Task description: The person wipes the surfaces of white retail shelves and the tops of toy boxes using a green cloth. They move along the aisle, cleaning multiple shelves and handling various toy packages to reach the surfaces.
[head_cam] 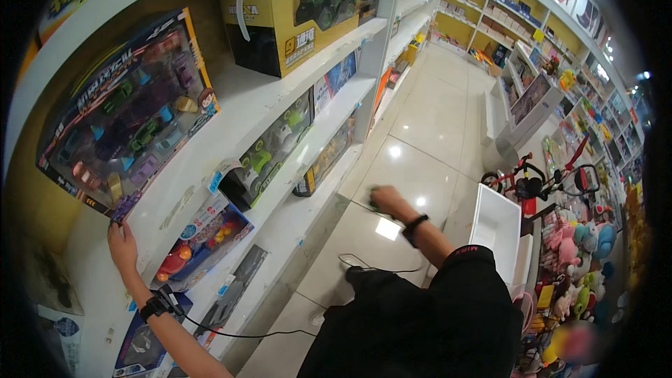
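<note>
My left hand [123, 247] is at the lower front corner of a boxed toy car set [142, 121], with its fingertips on that corner. The box leans back on the white shelf, and several small cars show through its clear front. Out over the floor, my right hand [391, 202] is closed around a small dark green thing [374, 197], mostly hidden by the fingers. Below the car set, on a lower shelf, lies a boxed toy [202, 241] with red and orange parts.
A yellow toy vehicle box [252, 16] stands beside the car set. More boxed toys [278, 147] fill the lower shelves. A white bin [496, 223], a red tricycle [530, 178] and plush toys [572, 247] are at right. A black cable [252, 335] runs from my left wrist.
</note>
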Demonstrator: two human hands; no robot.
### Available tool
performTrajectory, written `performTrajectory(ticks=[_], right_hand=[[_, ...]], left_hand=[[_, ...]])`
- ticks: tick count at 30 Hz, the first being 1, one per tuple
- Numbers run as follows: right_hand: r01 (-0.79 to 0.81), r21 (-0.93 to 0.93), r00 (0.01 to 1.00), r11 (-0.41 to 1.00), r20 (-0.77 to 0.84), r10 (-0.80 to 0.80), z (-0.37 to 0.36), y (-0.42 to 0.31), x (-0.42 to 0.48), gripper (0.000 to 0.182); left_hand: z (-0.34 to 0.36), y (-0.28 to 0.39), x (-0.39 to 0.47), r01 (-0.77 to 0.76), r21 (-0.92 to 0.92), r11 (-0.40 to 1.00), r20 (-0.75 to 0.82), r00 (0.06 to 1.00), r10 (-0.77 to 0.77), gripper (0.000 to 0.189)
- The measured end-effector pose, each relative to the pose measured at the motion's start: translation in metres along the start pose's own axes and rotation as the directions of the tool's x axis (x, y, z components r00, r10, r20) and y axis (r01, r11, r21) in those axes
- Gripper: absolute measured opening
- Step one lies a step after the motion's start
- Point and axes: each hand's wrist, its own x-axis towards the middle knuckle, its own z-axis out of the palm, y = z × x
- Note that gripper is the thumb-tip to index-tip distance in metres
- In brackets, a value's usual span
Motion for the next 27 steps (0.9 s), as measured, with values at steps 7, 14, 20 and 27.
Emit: performTrajectory(ticks=[7, 14, 20, 27], right_hand=[[-0.574, 0.390, 0.749, 0.720, -0.107, 0.654, 0.030, 0.063, -0.179, 0.036], [-0.488, 0.554, 0.804, 0.674, -0.014, 0.594, 0.071, 0.085, -0.198, 0.050], [0.024, 0.758, 0.949, 0.652, -0.222, 0.223, 0.005, 0.089, -0.105, 0.063], [0.568, 0.711, 0.797, 0.415, -0.601, -0.061, -0.146, 0.060, -0.058, 0.070]], left_hand=[[-0.049, 0.022, -0.030, 0.247, 0.267, 0.931, -0.289, 0.943, -0.167, 0.037], [-0.004, 0.190, -0.103, -0.093, 0.019, 0.996, -0.503, 0.860, 0.090, 0.027], [0.133, 0.477, -0.209, -0.298, -0.494, 0.817, 0.457, 0.710, 0.535, 0.113], [0.156, 0.569, -0.234, 0.371, -0.720, 0.586, 0.638, 0.685, 0.351, 0.067]])
